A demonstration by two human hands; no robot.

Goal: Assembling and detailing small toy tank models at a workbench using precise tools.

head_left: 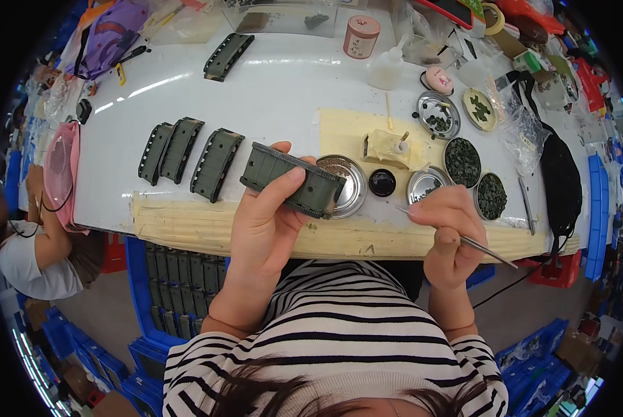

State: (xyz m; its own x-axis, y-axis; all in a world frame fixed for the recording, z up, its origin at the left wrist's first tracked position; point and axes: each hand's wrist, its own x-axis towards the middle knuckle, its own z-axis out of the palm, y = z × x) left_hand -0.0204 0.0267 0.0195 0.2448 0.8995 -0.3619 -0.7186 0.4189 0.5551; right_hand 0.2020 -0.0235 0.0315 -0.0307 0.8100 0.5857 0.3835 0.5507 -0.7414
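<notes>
Holding ridged, curved green part [315, 191]

A head-worn fisheye looks down from close above the hands [264, 226] and worktable [276, 97].

Tons of hand room front-left of the pink canister [362, 37]; squeeze bottle [386, 69] and clear plastic [425, 51] crowd its right.

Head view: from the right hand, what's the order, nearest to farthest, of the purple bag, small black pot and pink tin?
From the right hand:
1. Small black pot, just to its left
2. Pink tin, beyond the pot
3. Purple bag, far left
</notes>
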